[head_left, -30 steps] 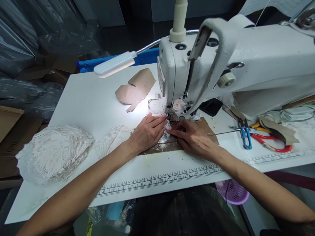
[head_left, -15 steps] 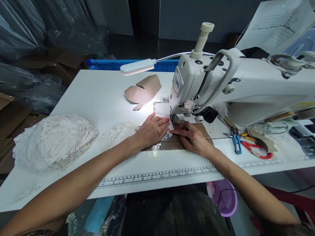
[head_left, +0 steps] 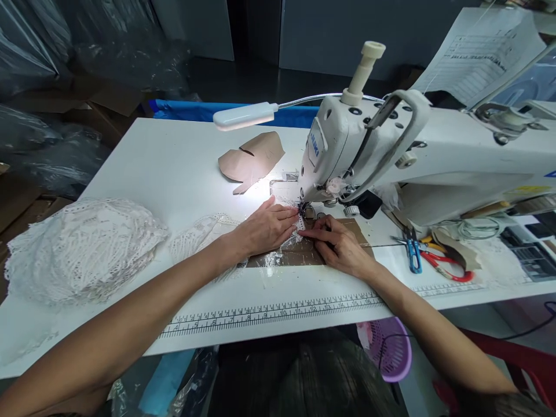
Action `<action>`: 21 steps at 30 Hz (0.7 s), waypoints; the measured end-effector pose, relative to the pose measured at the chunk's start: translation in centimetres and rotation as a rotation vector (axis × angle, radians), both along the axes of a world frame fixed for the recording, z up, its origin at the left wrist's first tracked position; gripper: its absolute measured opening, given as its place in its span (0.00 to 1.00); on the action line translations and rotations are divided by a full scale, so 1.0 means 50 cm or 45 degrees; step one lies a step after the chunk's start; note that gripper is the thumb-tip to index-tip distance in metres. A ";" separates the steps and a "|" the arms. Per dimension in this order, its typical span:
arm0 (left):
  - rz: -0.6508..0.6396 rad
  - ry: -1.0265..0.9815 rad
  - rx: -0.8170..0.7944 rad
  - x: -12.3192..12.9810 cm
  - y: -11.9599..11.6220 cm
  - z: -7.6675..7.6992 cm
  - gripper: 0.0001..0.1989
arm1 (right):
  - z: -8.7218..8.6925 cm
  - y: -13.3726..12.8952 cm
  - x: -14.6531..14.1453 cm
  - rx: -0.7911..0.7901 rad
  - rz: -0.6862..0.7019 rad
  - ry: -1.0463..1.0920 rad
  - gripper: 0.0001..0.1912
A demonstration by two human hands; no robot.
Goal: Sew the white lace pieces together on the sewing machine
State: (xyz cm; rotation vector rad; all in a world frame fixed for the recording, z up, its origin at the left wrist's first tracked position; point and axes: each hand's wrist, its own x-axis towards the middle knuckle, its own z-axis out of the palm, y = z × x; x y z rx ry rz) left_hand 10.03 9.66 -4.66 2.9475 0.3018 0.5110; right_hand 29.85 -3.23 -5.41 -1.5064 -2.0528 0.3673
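Two bare forearms point(head_left: 174, 284) slant in from the bottom corners, elbows wide. Slotted purple plastic basket point(head_left: 393, 353) below the desk point(head_left: 169, 156), R of centre; desk itself smooth, white, w/ printed ruler strip point(head_left: 269, 313) along near edge. Mid-desk, flat brown sheet point(head_left: 304, 256), glossy in patches, & on it the white lace strip point(head_left: 290, 236), fine open mesh, btwn the hands & up at the presser foot point(head_left: 303, 209). L hand point(head_left: 268, 227): palm down, fingers straight & close tog., laid flat on the lace, no grip visible. R hand point(head_left: 341, 246): index stretched to the lace's R edge, other fingers bent under; can't tell if it pinches anything. Far L, big rumpled mound of white lace point(head_left: 87, 249), soft, holey; looser lace length point(head_left: 200, 234) by L wrist. Off R, blue-handled snips point(head_left: 414, 258) just beside red-handled scissors point(head_left: 456, 273). Next back, sewing machine point(head_left: 347, 139), hard white body, rounded corners, curved lever guard. L of it, stiff tan paper piece point(head_left: 256, 159), lobed, slit on top, under a slim rounded lamp point(head_left: 245, 117) on ribbed metal neck. Behind: blue sheeting point(head_left: 195, 111), crinkly clear plastic point(head_left: 35, 46) back L, printed paper point(head_left: 478, 52) back R, flat dk grey panels point(head_left: 330, 35) farthest.
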 end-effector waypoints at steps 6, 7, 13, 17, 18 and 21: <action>-0.008 0.009 0.051 0.000 -0.006 0.004 0.15 | -0.002 0.001 0.003 0.004 -0.005 -0.024 0.20; -0.004 0.004 0.073 0.000 -0.009 0.005 0.15 | -0.003 0.001 0.002 0.005 -0.009 -0.020 0.20; 0.003 0.015 0.138 0.004 -0.013 0.009 0.14 | -0.004 0.002 -0.002 0.008 -0.048 0.072 0.20; 0.017 0.023 0.176 0.004 -0.015 0.016 0.13 | -0.002 0.004 -0.004 0.012 -0.056 0.077 0.20; 0.028 0.024 0.196 0.004 -0.016 0.017 0.13 | -0.002 0.004 -0.004 0.018 -0.055 0.068 0.20; 0.059 0.035 0.261 0.004 -0.022 0.020 0.11 | -0.002 0.005 -0.004 0.039 -0.053 0.022 0.20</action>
